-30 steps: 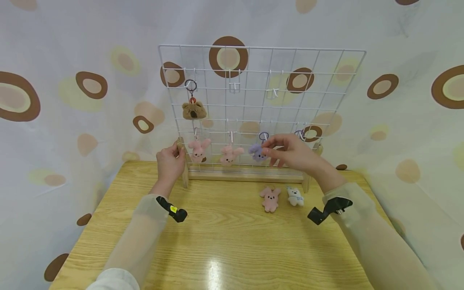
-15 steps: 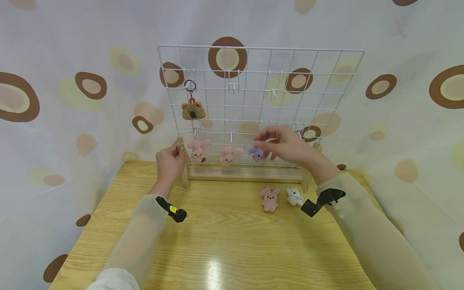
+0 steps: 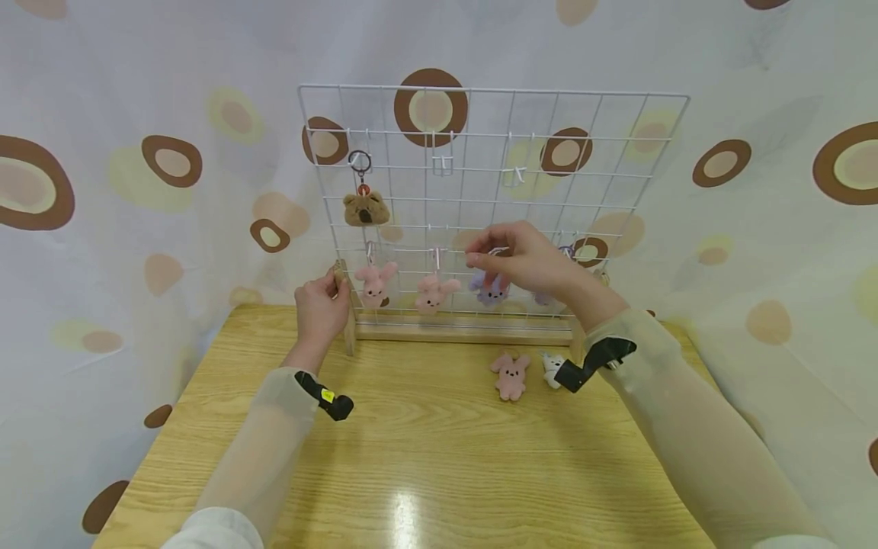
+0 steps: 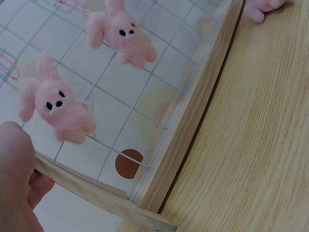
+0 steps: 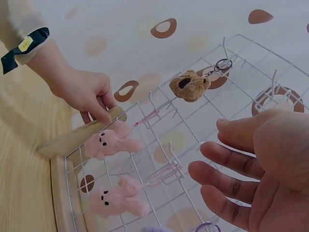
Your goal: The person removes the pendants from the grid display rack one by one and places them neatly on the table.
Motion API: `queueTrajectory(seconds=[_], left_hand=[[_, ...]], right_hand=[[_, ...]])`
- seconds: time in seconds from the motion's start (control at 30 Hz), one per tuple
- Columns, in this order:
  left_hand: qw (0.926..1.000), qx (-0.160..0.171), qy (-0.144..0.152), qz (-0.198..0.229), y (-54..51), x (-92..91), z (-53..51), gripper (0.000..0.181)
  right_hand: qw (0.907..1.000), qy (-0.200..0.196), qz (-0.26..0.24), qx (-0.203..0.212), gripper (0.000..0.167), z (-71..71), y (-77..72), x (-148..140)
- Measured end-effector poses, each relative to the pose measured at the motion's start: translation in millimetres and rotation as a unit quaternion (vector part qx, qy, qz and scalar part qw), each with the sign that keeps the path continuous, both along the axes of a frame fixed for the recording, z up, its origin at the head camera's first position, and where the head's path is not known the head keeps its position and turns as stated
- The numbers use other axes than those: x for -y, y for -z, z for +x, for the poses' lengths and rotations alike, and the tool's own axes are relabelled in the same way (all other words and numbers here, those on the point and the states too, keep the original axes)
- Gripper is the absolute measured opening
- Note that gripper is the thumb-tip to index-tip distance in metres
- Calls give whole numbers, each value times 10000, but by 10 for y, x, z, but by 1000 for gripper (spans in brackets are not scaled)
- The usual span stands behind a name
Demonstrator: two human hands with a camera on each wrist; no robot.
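My left hand (image 3: 322,309) grips the wooden side post (image 4: 104,193) of the white wire rack, thumb and fingers around it. My right hand (image 3: 531,263) is in front of the rack with relaxed, parted fingers and nothing held, as the right wrist view shows. Behind its fingers hangs a purple bunny (image 3: 490,291), partly covered; another purple plush (image 3: 543,297) shows below the hand. Two pink bunnies, one left (image 3: 373,286) and one right (image 3: 434,296), hang on the lower hooks. A brown bear head (image 3: 366,210) hangs by a ring at upper left.
On the table (image 3: 411,427), a pink bunny (image 3: 511,377) and a white plush (image 3: 552,368) lie before the rack's wooden base (image 3: 459,332). Hooks (image 3: 443,165) holding nothing are on the upper rack. A patterned cloth (image 3: 123,76) stands behind.
My right hand has moved left and slightly up, off the front of the purple bunny, whose face now shows more. My left hand has stayed on the post.
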State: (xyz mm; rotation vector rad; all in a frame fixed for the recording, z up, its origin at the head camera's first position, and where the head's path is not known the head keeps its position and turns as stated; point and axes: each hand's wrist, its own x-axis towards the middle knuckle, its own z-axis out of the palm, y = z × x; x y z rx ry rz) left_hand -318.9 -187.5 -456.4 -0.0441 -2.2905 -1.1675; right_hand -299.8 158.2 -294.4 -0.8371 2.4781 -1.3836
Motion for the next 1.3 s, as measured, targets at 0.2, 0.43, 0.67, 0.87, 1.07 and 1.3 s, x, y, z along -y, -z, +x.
queueTrajectory(seconds=[0.2,0.43,0.67,0.87,1.07,1.3], left_hand=[[10000,2,41,-8,2,5,-2,25],[10000,56,52,39,-7,5,-2,25],[9999,122,45,55,-20,13,4,26],[9999,96,28,27,-14,13,0,24],[10000,4,38,30,-11,15,-7,26],[9999,81,80,39,-3,15,-4,26]], right_hand=[[10000,-12,-4,-7,18,-56,-57,87],[9999,-53,75,-134,19,-114,-104,190],[9998,-41,90,-190,22,-149,-139,311],[9994,-83,63,-334,21,-186,-176,443],[9994,-68,16,-324,19,-241,-195,556],[9995,-85,-30,-317,20,-270,-222,656]])
